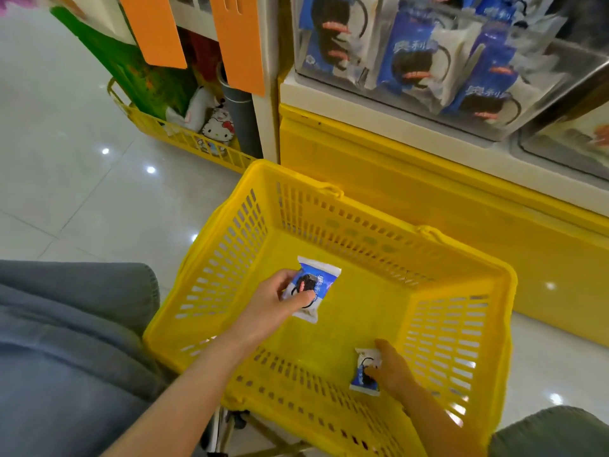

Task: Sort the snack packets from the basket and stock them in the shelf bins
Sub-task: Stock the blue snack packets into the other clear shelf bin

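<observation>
Pinching a cookie packet point(317, 286) in left hand point(273, 303), second packet point(365, 379) in right hand point(393, 369), ideally lifting both clear of yellow basket point(230, 249) walls.

Perforated plastic basket point(227, 245), glossy floor tiles point(66, 166)

Two packets point(313, 286) inside yellow basket point(441, 328)

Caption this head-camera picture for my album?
Left hand grips one blue-and-white snack packet, right hand a second packet, in a yellow plastic basket.
</observation>
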A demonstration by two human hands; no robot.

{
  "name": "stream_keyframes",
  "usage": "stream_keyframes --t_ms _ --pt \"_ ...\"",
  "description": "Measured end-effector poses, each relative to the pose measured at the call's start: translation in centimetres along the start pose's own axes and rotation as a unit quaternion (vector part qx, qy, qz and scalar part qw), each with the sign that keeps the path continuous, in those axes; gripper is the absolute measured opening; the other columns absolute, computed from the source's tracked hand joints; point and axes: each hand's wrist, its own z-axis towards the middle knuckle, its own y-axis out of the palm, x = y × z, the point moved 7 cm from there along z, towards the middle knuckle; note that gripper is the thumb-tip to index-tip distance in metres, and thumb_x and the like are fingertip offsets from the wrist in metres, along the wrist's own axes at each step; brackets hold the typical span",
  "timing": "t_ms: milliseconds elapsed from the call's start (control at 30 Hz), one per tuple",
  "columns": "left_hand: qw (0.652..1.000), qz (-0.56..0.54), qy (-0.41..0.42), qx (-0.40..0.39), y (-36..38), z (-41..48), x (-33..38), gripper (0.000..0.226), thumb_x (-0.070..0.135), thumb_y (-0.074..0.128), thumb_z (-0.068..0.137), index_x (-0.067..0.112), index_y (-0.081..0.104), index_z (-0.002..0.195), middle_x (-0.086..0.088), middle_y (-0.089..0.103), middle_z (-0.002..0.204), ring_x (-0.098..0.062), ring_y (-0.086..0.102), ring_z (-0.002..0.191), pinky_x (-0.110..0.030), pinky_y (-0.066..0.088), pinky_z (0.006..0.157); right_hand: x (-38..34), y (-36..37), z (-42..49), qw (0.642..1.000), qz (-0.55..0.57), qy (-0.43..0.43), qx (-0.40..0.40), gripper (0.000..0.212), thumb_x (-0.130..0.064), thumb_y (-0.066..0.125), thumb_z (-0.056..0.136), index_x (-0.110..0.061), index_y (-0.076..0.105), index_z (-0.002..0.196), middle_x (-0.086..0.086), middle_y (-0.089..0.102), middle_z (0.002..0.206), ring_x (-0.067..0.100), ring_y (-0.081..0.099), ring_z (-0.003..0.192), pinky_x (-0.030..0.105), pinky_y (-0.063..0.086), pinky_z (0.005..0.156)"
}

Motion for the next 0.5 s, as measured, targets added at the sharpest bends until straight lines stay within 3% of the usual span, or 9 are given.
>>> stream_keyframes --t_ms 133,233,333,433,500 --pt "1.000 -0.003 -0.009 0.004 0.4 0.4 -0.6 0.018 0.006 0.064 0.084 0.017 0.059 0.097 0.006 0.065 0.089 0.008 0.060 0.071 -0.006 0.044 0.064 0.3 0.6 0.0 0.999 -0.038 0.008 -0.003 0.062 -0.018 0.064 0.088 -0.010 0.032 0.141 0.012 0.039 0.142 0.026 0.042 0.129 0.031 0.037 0.102" --pt "1.000 -0.002 -0.023 0.011 0.5 0.4 -1.0 0.019 0.009 0.064 0.084 0.020 0.058 0.098 0.004 0.066 0.093 -0.002 0.062 0.080 -0.008 0.046 0.067 -0.2 0.1 -0.4 0.994 -0.112 -0.012 -0.009 0.025 -0.030 0.066 0.086 -0.017 0.059 0.107 0.010 0.053 0.117 0.021 0.054 0.106 0.029 0.044 0.085" --pt "0.999 -0.004 -0.034 0.029 0.5 0.6 -1.4 0.019 0.010 0.064 0.084 0.020 0.058 0.100 0.002 0.066 0.097 -0.005 0.062 0.083 -0.007 0.047 0.065 -1.1 -0.2 -0.6 0.988 -0.148 -0.052 -0.014 0.026 -0.030 0.062 0.089 -0.015 0.058 0.110 0.008 0.053 0.113 0.022 0.053 0.105 0.022 0.034 0.074" --pt "0.996 0.011 -0.046 0.081 0.0 0.7 -1.9 0.022 0.009 0.063 0.084 0.012 0.056 0.105 0.001 0.061 0.094 -0.004 0.057 0.077 -0.008 0.044 0.058 -3.1 -1.4 -1.3 0.992 -0.097 -0.084 0.015 0.021 -0.031 0.060 0.090 -0.015 0.051 0.101 0.008 0.055 0.097 0.020 0.053 0.084 0.024 0.033 0.058" --pt "0.991 0.028 -0.056 0.119 -0.5 0.7 -2.4 0.023 0.010 0.062 0.085 0.008 0.053 0.106 -0.001 0.058 0.091 -0.006 0.054 0.073 -0.015 0.042 0.058 -4.9 -2.3 -1.9 0.992 -0.046 -0.106 0.048 0.025 -0.031 0.059 0.091 -0.012 0.051 0.104 0.007 0.056 0.091 0.017 0.049 0.073 0.014 0.029 0.047"
